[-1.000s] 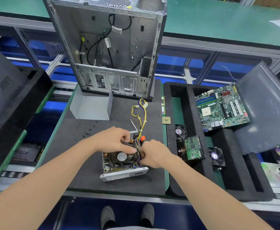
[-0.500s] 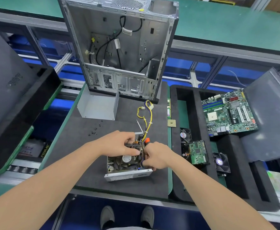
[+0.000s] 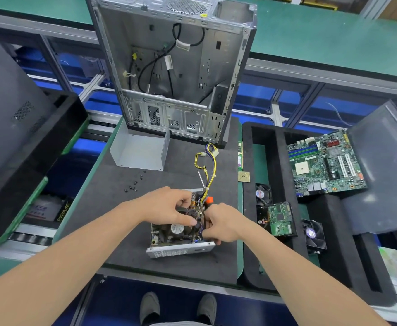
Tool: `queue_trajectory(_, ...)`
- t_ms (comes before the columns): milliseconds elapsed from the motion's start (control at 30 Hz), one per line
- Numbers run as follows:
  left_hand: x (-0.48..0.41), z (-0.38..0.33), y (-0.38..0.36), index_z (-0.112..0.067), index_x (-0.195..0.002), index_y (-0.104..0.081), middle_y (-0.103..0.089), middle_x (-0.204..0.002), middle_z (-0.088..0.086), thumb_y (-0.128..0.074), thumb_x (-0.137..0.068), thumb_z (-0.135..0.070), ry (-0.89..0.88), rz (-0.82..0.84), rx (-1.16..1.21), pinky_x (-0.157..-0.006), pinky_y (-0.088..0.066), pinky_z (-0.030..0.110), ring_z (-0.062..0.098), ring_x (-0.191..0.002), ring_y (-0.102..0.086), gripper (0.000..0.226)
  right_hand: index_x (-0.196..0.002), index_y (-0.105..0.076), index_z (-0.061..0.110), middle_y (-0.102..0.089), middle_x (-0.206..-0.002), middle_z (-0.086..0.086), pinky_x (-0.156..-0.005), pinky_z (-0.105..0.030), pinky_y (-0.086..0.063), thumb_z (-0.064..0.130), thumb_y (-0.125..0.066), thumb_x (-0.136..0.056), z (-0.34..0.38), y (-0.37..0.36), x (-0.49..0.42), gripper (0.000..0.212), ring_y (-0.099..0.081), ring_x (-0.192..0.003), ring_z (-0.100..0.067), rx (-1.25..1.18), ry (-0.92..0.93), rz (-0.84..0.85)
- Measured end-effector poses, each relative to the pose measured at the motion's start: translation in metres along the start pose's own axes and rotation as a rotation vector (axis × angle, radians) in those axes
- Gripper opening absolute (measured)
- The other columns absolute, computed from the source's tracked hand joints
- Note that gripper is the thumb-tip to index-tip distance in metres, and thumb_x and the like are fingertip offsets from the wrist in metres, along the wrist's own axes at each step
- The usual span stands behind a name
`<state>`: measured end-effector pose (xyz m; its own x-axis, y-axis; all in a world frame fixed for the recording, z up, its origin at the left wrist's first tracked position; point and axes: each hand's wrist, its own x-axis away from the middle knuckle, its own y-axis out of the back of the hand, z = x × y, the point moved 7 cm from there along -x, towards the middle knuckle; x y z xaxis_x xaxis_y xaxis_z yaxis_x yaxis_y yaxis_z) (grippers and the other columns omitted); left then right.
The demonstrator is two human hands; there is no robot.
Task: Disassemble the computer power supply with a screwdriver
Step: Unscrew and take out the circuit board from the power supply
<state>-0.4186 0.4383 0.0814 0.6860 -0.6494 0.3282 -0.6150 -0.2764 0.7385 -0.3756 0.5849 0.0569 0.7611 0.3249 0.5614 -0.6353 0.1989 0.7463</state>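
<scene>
As hand (image 3: 221, 223) grips screwdriver (image 3: 208, 200), box (image 3: 51, 210) (left) reads PRIME.

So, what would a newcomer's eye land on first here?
The left hand and right hand gripping the opened power supply on the dark mat, front centre. Behind it stands a gutted computer case, and a green motherboard lies on the black tray at right.

Head-worn camera looks steeply down, close overhead.
</scene>
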Motion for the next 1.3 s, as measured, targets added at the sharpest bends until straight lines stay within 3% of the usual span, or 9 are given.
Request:
queue_trajectory(100,-0.001,0.0,-0.001,-0.026,-0.081,-0.047,-0.044,-0.057,-0.013,-0.072,-0.078,-0.066,0.011,0.006,-0.003,-0.061,-0.034,0.035,0.01,-0.055,-0.037,0.047,-0.066,-0.064,0.015,-0.075,-0.062,0.001,-0.056,-0.022,-0.045,0.024,-0.066,-0.081,-0.001,-0.002,-0.001,0.017,-0.069,-0.06,-0.005,-0.027,0.007,0.031)
queue_trajectory(267,-0.001,-0.001,-0.001,-0.026,-0.079,-0.047,-0.045,-0.056,-0.013,-0.074,-0.078,-0.066,0.014,0.014,-0.012,-0.06,-0.033,0.034,0.01,-0.055,-0.037,0.048,-0.067,-0.067,0.012,-0.074,-0.061,0.003,-0.058,-0.024,-0.05,0.024,-0.066,-0.08,-0.002,-0.003,0.0,0.018,-0.065,-0.055,-0.001,-0.036,0.01,0.029)
queue_trajectory(367,0.0,-0.001,-0.001,-0.025,-0.08,-0.047,-0.043,-0.055,-0.013,-0.074,-0.079,-0.064,0.015,0.009,-0.007,-0.06,-0.033,0.034,0.01,-0.054,-0.036,0.048,-0.068,-0.067,0.011,-0.074,-0.061,0.002,-0.054,-0.022,-0.044,0.024,-0.068,-0.081,-0.001,-0.002,-0.001,0.018,-0.065,-0.055,-0.003,-0.044,0.01,0.021)
queue_trajectory(500,-0.002,-0.001,-0.001,-0.027,-0.079,-0.046,-0.046,-0.055,-0.017,-0.074,-0.078,-0.065,0.018,0.016,-0.026,-0.06,-0.034,0.034,0.01,-0.055,-0.037,0.047,-0.078,-0.068,0.004,-0.077,-0.07,-0.004,-0.061,-0.027,-0.057,0.019,-0.068,-0.082,-0.009,0.001,0.001,0.016,-0.074,-0.059,-0.013,-0.165,0.003,0.022)
queue_trajectory(733,-0.001,-0.002,-0.001,-0.027,-0.078,-0.046,-0.045,-0.055,-0.017,-0.074,-0.079,-0.064,0.027,0.007,-0.006,-0.06,-0.033,0.034,0.008,-0.055,-0.038,0.046,-0.077,-0.063,0.013,-0.072,-0.064,0.002,-0.062,-0.031,-0.062,0.015,-0.069,-0.081,-0.02,0.008,0.005,0.007,-0.075,-0.06,-0.019,-0.379,-0.011,-0.016)
queue_trajectory(900,0.004,-0.002,0.004,-0.028,-0.081,-0.052,-0.049,-0.059,-0.016,-0.074,-0.078,-0.068,0.034,-0.033,0.091,-0.059,-0.033,0.029,0.006,-0.055,-0.04,0.046,-0.078,-0.064,0.016,-0.074,-0.074,-0.002,-0.069,-0.032,-0.063,0.017,-0.069,-0.082,-0.019,0.011,0.007,0.007,-0.076,-0.065,-0.023,-0.432,0.053,0.057)
queue_trajectory(1067,0.008,-0.003,0.03,-0.036,-0.086,-0.055,-0.07,-0.073,-0.013,-0.07,-0.075,-0.078,0.066,-0.123,0.141,-0.059,-0.039,0.027,-0.004,-0.059,-0.054,0.046,-0.088,-0.067,0.003,-0.072,-0.074,-0.008,-0.068,-0.037,-0.06,0.014,-0.073,-0.09,-0.012,0.026,0.013,0.013,-0.071,-0.066,-0.027,-0.535,0.154,0.114)
queue_trajectory(1200,0.013,0.0,0.064,-0.033,-0.084,-0.057,-0.053,-0.052,-0.012,-0.068,-0.077,-0.078,0.103,-0.184,0.343,-0.046,-0.031,0.016,0.004,-0.045,-0.042,0.047,-0.09,-0.065,-0.002,-0.07,-0.084,-0.019,-0.072,-0.041,-0.058,0.008,-0.071,-0.094,0.003,0.059,0.015,0.012,-0.069,-0.073,-0.032,-0.742,0.253,0.048)
queue_trajectory(1300,0.016,0.012,0.087,-0.032,-0.085,-0.062,-0.057,-0.056,-0.014,-0.067,-0.081,-0.074,0.152,-0.203,0.426,-0.06,-0.038,0.027,0.003,-0.056,-0.051,0.042,-0.091,-0.06,-0.007,-0.072,-0.085,-0.02,-0.074,-0.042,-0.058,0.007,-0.067,-0.095,0.018,0.082,0.008,0.016,-0.072,-0.078,-0.034,-0.854,0.29,-0.032)
